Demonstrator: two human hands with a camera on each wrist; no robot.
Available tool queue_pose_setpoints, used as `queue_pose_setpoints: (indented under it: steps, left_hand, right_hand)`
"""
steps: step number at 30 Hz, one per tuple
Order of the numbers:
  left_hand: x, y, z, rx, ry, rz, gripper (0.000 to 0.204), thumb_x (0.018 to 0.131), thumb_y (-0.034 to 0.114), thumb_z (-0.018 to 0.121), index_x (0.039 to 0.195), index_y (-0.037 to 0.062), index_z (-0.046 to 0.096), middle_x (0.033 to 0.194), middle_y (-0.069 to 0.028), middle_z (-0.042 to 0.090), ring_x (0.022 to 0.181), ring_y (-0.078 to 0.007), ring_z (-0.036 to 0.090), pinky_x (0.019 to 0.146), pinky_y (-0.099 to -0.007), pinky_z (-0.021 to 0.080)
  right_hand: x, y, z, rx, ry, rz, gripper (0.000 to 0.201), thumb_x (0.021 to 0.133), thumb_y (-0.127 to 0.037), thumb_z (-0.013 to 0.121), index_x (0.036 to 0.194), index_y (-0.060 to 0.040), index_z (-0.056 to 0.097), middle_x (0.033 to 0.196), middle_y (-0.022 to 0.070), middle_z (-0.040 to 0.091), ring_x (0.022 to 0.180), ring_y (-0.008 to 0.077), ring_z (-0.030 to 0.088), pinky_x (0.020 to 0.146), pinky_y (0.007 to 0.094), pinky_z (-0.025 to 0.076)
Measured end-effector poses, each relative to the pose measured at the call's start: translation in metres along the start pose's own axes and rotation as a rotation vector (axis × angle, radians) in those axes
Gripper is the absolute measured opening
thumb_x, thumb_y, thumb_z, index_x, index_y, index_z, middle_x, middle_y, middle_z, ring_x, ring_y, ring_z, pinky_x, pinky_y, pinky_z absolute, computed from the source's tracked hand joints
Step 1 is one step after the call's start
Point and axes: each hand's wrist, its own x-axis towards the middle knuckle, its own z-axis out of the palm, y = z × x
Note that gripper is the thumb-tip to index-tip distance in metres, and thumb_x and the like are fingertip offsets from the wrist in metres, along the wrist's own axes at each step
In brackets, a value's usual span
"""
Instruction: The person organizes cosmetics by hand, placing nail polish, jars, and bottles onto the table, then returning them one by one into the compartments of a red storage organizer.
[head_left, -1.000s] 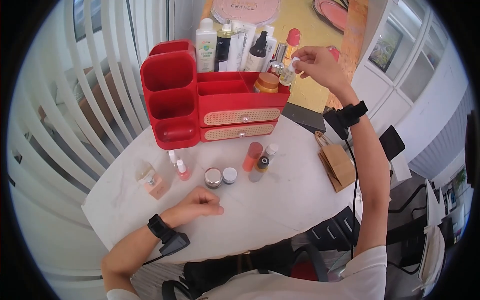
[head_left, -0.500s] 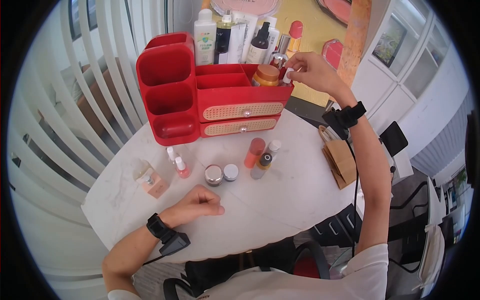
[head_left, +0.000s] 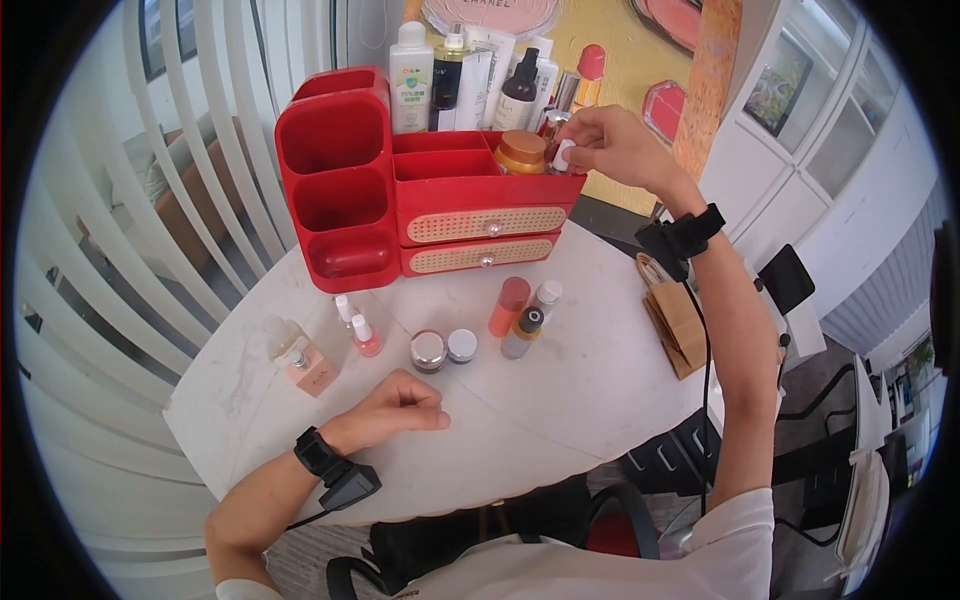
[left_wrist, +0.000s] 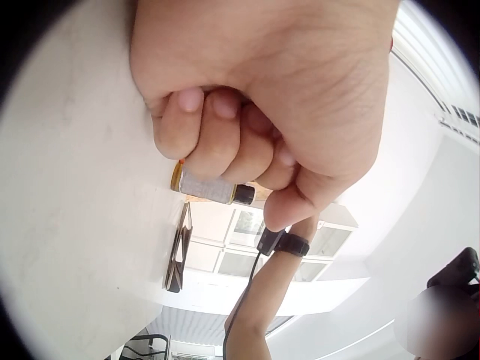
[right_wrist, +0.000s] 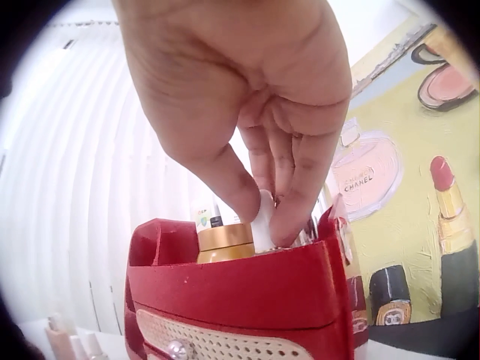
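Note:
My right hand (head_left: 622, 150) pinches the white cap (head_left: 563, 154) of a small bottle over the right-hand compartment of the red organizer (head_left: 480, 192). In the right wrist view the white cap (right_wrist: 263, 222) is between thumb and fingers, beside the gold-lidded jar (right_wrist: 226, 241); the bottle's lower part is hidden behind the organizer's front wall. My left hand (head_left: 392, 412) rests on the white table with its fingers curled in, and the left wrist view shows these curled fingers (left_wrist: 217, 135) around nothing visible.
On the table (head_left: 440, 470) stand a pink perfume bottle (head_left: 312, 370), two small white-capped bottles, two small jars (head_left: 428, 351) and several bottles by a red-orange one (head_left: 510, 307). A paper bag (head_left: 677, 325) is at the right. Tall bottles (head_left: 411, 80) stand at the organizer's back.
My right hand has moved left and down with the white-capped bottle, bringing it lower into the organizer's right compartment, next to the gold-lidded jar. My left hand has stayed put.

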Motion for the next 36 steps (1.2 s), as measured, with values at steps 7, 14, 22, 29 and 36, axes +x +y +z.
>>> queue_pose_setpoints:
  steps: [7, 14, 22, 29, 36]
  left_hand:
    - [0.0, 0.002, 0.001, 0.004, 0.002, 0.0, 0.049, 0.086, 0.014, 0.066, 0.056, 0.0107, 0.028, 0.056, 0.0066, 0.025, 0.056, -0.0057, 0.023, 0.054, -0.0286, 0.019]
    - [0.0, -0.002, -0.002, 0.007, -0.012, 0.023, 0.048, 0.088, 0.015, 0.066, 0.057, 0.0104, 0.031, 0.058, 0.0068, 0.027, 0.057, -0.0049, 0.025, 0.054, -0.0274, 0.021]
    - [0.0, -0.003, -0.002, -0.01, -0.025, 0.013, 0.046, 0.09, 0.017, 0.066, 0.058, 0.0109, 0.034, 0.059, 0.0075, 0.029, 0.058, -0.0036, 0.027, 0.054, -0.0256, 0.022]
    - [0.001, -0.007, -0.004, -0.001, -0.031, 0.025, 0.046, 0.09, 0.016, 0.066, 0.057, 0.0112, 0.033, 0.059, 0.0076, 0.028, 0.058, -0.0035, 0.027, 0.054, -0.0258, 0.022]
    - [0.0, -0.004, -0.002, 0.002, -0.028, 0.029, 0.047, 0.091, 0.017, 0.066, 0.057, 0.0113, 0.033, 0.059, 0.0075, 0.029, 0.057, -0.0034, 0.027, 0.053, -0.0261, 0.022]
  right_hand:
    - [0.002, -0.008, 0.012, 0.106, 0.083, -0.029, 0.013, 0.084, -0.001, 0.063, 0.094, 0.0078, 0.064, 0.081, 0.0125, 0.07, 0.071, 0.0155, 0.071, 0.067, 0.0264, 0.058]
    - [0.007, -0.019, 0.022, 0.129, 0.012, -0.057, 0.019, 0.09, 0.0, 0.062, 0.107, 0.0081, 0.06, 0.095, 0.0126, 0.068, 0.084, 0.0157, 0.071, 0.076, 0.0261, 0.06]
    - [0.017, -0.032, 0.039, 0.135, 0.061, -0.114, 0.019, 0.088, -0.002, 0.064, 0.103, 0.0087, 0.063, 0.084, 0.0123, 0.07, 0.073, 0.0158, 0.071, 0.067, 0.0259, 0.057]
    - [0.015, -0.033, 0.03, 0.175, -0.051, -0.072, 0.019, 0.091, -0.004, 0.063, 0.106, 0.0068, 0.062, 0.085, 0.0119, 0.071, 0.073, 0.0144, 0.069, 0.067, 0.0257, 0.057]
    - [0.008, -0.041, 0.025, 0.052, -0.018, -0.098, 0.025, 0.089, -0.01, 0.067, 0.11, 0.0041, 0.062, 0.085, 0.0095, 0.071, 0.071, 0.0119, 0.066, 0.06, 0.0236, 0.052]
